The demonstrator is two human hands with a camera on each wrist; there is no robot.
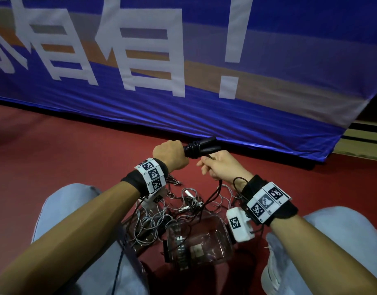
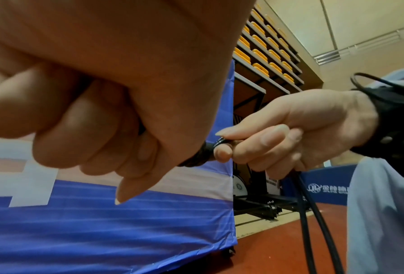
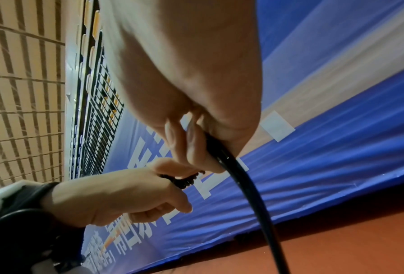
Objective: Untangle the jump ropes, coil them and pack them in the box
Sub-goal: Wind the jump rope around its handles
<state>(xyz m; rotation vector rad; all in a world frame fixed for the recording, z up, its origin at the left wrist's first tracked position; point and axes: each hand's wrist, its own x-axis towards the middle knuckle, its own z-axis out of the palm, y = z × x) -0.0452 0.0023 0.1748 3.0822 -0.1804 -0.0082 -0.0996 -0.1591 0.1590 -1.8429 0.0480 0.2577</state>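
My left hand (image 1: 170, 154) grips a pair of black jump-rope handles (image 1: 201, 145) held above the red floor, with black cord wound around them. In the left wrist view the left hand (image 2: 91, 129) is a closed fist and the wound cord (image 2: 196, 155) sticks out of it. My right hand (image 1: 220, 167) pinches the loose black cord (image 1: 214, 193) just beside the handles. That cord (image 3: 243, 185) runs out of the right hand (image 3: 196, 140) and hangs down toward the floor. A tangle of grey and white ropes (image 1: 159, 216) lies between my knees, beside a clear plastic box (image 1: 204, 241).
A blue banner (image 1: 204, 107) with white lettering stands close ahead on the red floor (image 1: 55, 145). My legs in light jeans (image 1: 62, 209) flank the box, and a white shoe (image 1: 274, 271) is at the right. Rows of yellow seats (image 2: 266, 46) rise behind the banner.
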